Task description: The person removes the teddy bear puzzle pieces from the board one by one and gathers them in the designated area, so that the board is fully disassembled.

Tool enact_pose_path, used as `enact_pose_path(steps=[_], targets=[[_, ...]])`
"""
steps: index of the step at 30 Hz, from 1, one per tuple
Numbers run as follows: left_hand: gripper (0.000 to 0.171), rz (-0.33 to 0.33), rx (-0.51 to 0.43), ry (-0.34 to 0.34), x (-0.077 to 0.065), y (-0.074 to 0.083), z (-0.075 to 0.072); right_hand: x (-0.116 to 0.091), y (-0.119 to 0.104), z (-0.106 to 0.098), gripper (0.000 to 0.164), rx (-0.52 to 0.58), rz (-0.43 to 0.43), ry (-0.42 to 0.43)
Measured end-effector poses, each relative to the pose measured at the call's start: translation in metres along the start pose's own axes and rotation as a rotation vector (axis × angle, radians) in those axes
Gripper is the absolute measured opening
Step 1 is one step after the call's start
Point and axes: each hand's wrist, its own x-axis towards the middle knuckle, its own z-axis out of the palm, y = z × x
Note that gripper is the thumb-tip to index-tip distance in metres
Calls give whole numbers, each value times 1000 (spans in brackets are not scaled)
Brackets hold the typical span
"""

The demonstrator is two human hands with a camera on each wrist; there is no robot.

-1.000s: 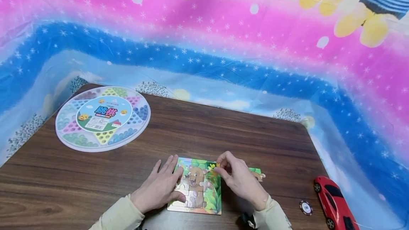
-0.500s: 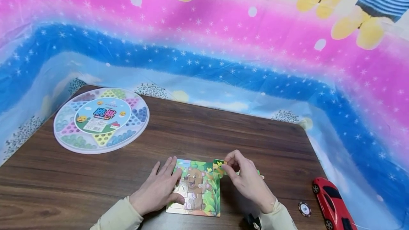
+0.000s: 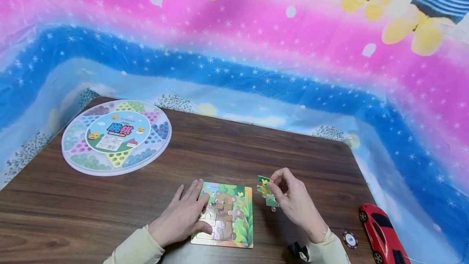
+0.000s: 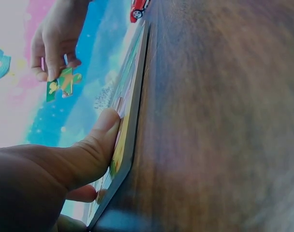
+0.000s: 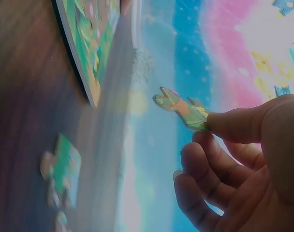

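A bear jigsaw puzzle [image 3: 224,211] lies in its flat tray on the brown table. My left hand [image 3: 180,212] rests on its left side, fingers spread; in the left wrist view the thumb [image 4: 106,124] presses near the tray's edge. To the right of the tray, my right hand [image 3: 294,196] pinches a green and yellow puzzle piece [image 5: 183,108] between thumb and fingers, held above the table. Below that hand, loose puzzle pieces [image 5: 67,166] lie on the table, partly hidden by it in the head view. The tray's far right corner shows a plain orange patch.
A round Chinese checkers set [image 3: 117,137] lies at the back left. At the right edge are a red toy car [image 3: 384,231] and a poker chip [image 3: 350,240]. A printed cloth [image 3: 234,64] hangs behind the table.
My right hand has drawn the puzzle piece away from the tray's far right corner, rightward and over the loose pieces. My left hand has stayed in place.
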Motion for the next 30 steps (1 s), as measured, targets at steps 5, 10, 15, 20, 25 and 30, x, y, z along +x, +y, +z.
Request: enact_pose_path(steps=[5,10,15,20,25,30], targets=[[50,-5,0,-5,0,0,0,-2,11,-17,8,-47,38,58],[50,-8,-9,-15,0,0,0,-8,28,-35,12,-138,95,101],[50,-4,-1,-19,1,1,-1,-15,45,-53,18,-229,176,115],[50,8,8,-12,1,0,-2,-22,58,-66,17,-256,302,58],[51,11,10,-10,0,1,-2,-27,71,-72,14,-268,360,-4],[51,11,15,-12,1,1,-1,-30,82,-73,11,-267,399,-47]])
